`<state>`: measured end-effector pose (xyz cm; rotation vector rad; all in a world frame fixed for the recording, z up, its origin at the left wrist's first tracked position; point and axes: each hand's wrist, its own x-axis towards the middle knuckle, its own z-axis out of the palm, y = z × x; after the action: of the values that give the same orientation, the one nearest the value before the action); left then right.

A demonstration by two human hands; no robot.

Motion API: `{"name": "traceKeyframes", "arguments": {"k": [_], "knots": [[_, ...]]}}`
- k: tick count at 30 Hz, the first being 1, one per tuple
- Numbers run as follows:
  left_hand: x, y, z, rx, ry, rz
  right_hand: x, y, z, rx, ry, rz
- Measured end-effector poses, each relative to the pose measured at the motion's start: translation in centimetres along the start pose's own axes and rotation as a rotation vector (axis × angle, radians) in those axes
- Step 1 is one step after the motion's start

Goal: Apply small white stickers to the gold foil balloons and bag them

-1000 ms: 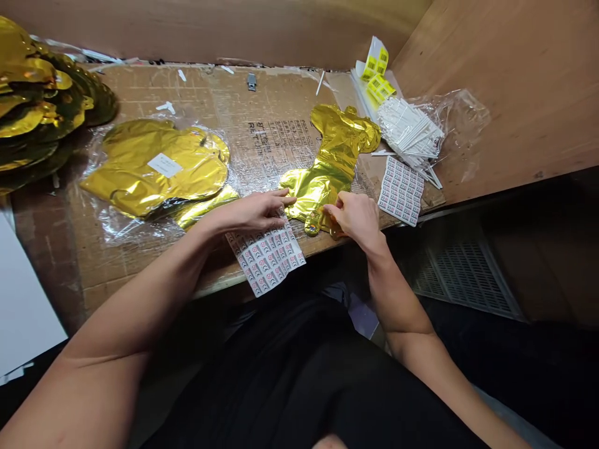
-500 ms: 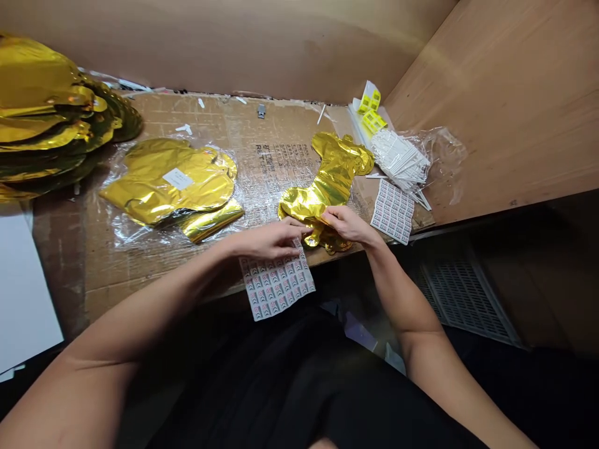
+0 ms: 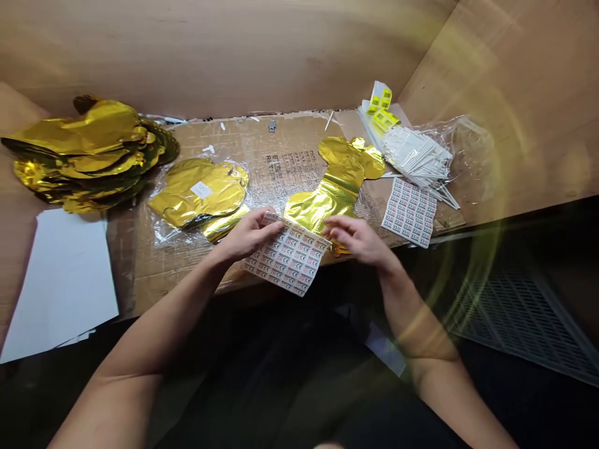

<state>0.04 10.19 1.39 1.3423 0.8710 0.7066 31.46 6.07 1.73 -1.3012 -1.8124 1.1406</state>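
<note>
My left hand [image 3: 248, 236] pinches the left end of a sheet of small printed warning labels [image 3: 289, 260] and holds it up off the table edge. My right hand [image 3: 356, 240] hovers just past the sheet's right corner, fingers apart and holding nothing. Under and beyond that hand lies a crumpled gold foil balloon [image 3: 333, 190], its lower end hidden by the sheet and my fingers. A second label sheet [image 3: 409, 212] lies to the right of the balloon.
Cardboard [image 3: 234, 140] covers the table. On it are gold foil balloons in clear plastic [image 3: 199, 193], a large gold foil pile [image 3: 84, 159], white sticks [image 3: 416, 153], yellow labels [image 3: 381, 109] and loose plastic film [image 3: 472, 156]. White paper [image 3: 60, 287] lies at left; wooden walls stand behind.
My left hand has picked up the label sheet from the table edge and raised it. My right hand has let go of the balloon, and the view has shifted.
</note>
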Motion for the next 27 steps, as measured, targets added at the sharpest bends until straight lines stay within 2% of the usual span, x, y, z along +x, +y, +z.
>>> {"name": "traceKeyframes", "arguments": {"k": [2,4,7,11,15,17,19,21,23,25,27], "knots": [[-0.8,-0.4,0.4,-0.079,0.053,-0.045,-1.9,0.0,3.0,0.097,0.038,-0.040],[-1.4,-0.8,0.8,-0.140,0.087,-0.099,-2.6,0.0,4.3,0.081,0.162,-0.082],[-2.0,-1.4,1.4,-0.198,0.137,-0.175,-2.3,0.5,4.1,-0.010,0.227,-0.135],[-2.5,-1.8,2.2,-0.235,0.191,-0.231,-2.0,1.0,3.5,-0.178,0.193,-0.284],[-3.0,-2.0,2.6,-0.238,0.224,-0.252,-2.6,0.9,3.9,-0.401,0.160,-0.421],[-3.6,-2.2,2.4,-0.195,0.249,-0.232,-2.9,0.8,3.9,-0.363,0.243,-0.397],[-4.1,-2.4,2.3,-0.076,0.250,-0.162,-2.6,0.9,3.6,-0.227,0.376,-0.265],[-4.3,-2.6,2.4,0.122,0.158,-0.027,-1.6,1.3,3.0,-0.099,0.406,-0.089],[-4.0,-3.0,3.0,0.354,-0.025,0.163,-0.2,1.8,2.7,-0.049,0.303,0.041],[-3.2,-3.7,3.9,0.566,-0.208,0.336,1.2,2.0,2.8,-0.098,0.188,0.102],[-2.3,-4.5,4.9,0.725,-0.303,0.410,2.1,1.9,3.4,-0.270,0.127,0.123]]}}
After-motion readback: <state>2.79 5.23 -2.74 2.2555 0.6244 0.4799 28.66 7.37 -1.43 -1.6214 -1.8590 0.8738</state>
